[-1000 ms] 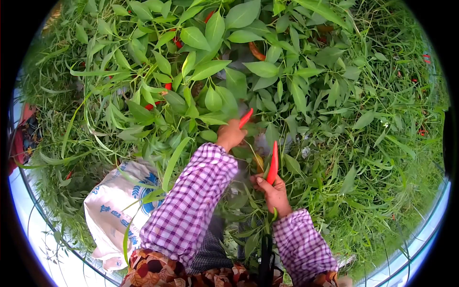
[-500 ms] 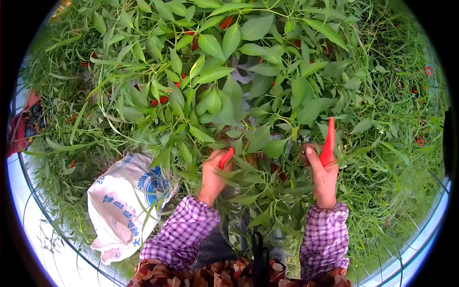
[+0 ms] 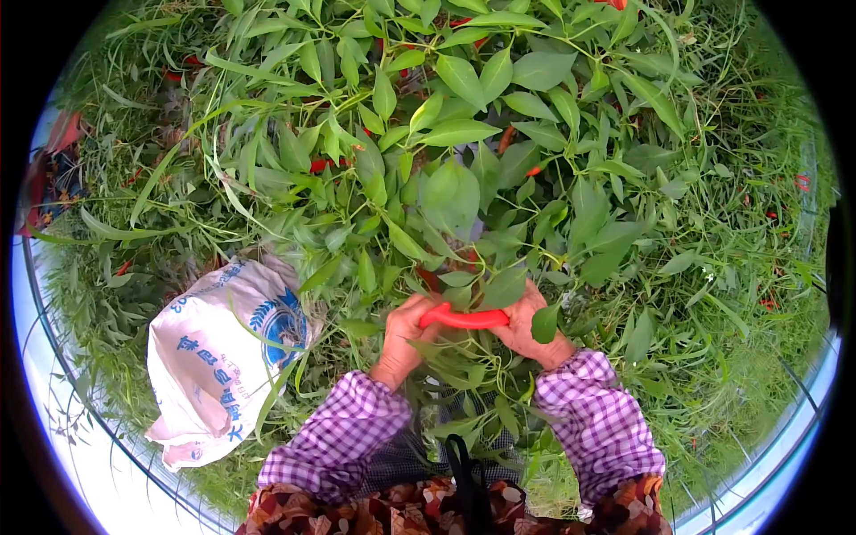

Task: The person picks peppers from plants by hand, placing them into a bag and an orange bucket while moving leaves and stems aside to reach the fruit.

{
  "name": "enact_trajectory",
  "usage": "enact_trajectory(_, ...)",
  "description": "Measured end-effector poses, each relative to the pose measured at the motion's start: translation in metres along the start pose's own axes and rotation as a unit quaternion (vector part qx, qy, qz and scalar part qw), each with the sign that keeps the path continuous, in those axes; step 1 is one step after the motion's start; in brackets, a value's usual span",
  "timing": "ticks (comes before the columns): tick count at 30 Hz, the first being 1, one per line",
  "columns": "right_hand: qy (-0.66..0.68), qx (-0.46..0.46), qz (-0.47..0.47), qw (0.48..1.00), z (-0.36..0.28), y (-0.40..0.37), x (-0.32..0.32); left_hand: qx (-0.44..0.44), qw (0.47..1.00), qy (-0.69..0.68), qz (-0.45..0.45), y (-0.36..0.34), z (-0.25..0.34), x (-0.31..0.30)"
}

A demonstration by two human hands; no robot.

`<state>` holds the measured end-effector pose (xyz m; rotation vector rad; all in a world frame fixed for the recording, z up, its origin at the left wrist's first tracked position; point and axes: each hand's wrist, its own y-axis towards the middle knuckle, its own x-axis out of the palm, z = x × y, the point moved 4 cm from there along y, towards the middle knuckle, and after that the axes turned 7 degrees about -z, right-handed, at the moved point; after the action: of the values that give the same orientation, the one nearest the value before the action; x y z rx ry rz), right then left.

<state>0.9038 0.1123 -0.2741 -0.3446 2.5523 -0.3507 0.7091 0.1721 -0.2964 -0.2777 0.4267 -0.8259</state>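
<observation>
Smooth, elongated red chili peppers (image 3: 474, 319) are grasped by the bare left hand (image 3: 406, 341) and right hand (image 3: 526, 328), meeting between them; left of the grip, a white, blue-printed sack (image 3: 201, 357) is seen.

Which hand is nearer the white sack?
Left. The left hand is to the sack's right, with greenery between; the right hand is farther right, at the red pepper's far end.

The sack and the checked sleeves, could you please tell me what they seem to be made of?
Sack: probably woven plastic, dull white, printed in blue; it holds stiff-looking creases, though no weave can be made out. Sleeves: apparently thin cloth, matt, purple and white; they bunch in soft folds. Fibre unclear.
</observation>
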Motion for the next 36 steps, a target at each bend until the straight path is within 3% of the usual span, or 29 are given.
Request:
enact_trajectory(6,-0.148,0.011,-0.023,0.989,-0.032,-0.026,-0.028,0.045,0.996,0.056,-0.061,0.002,0.020,0.006)
enact_trajectory(11,-0.188,0.123,-0.161,0.961,-0.053,-0.060,-0.054,0.031,0.986,0.156,-0.053,-0.008,0.020,0.025)
enact_trajectory(14,0.043,0.224,-0.120,0.966,-0.084,-0.066,-0.111,0.057,0.986,0.152,-0.040,-0.003,0.028,0.028)
enact_trajectory(16,0.274,0.292,-0.017,0.916,-0.092,-0.073,-0.137,0.046,0.977,0.202,-0.049,-0.008,0.028,0.032)
enact_trajectory(18,0.259,0.243,0.077,0.931,-0.101,-0.055,-0.163,0.065,0.980,0.186,-0.036,-0.011,0.030,0.035)
enact_trajectory(19,0.278,0.217,0.072,0.933,-0.099,-0.037,-0.164,0.064,0.978,0.194,-0.041,-0.014,0.028,0.039)
enact_trajectory(21,0.237,0.224,0.031,0.945,-0.075,0.017,-0.145,0.067,0.974,0.211,-0.041,-0.018,0.025,0.044)
enact_trajectory(22,0.158,0.192,-0.010,0.968,-0.046,0.038,-0.123,0.072,0.972,0.219,-0.037,-0.020,0.024,0.047)
enact_trajectory(23,-0.004,0.224,-0.109,0.968,-0.038,0.059,-0.105,0.077,0.970,0.228,-0.032,-0.019,0.024,0.049)
enact_trajectory(27,-0.305,0.223,-0.329,0.865,0.007,0.064,-0.016,0.087,0.971,0.214,-0.054,-0.020,0.017,0.060)
enact_trajectory(31,-0.335,0.241,-0.362,0.836,0.005,0.050,-0.028,0.085,0.969,0.225,-0.064,-0.031,0.008,0.068)
enact_trajectory(32,-0.299,0.244,-0.433,0.815,0.012,0.043,-0.032,0.080,0.969,0.225,-0.066,-0.031,0.010,0.067)
enact_trajectory(36,-0.180,0.299,-0.397,0.849,0.030,0.015,-0.037,0.082,0.970,0.220,-0.060,-0.031,0.013,0.063)
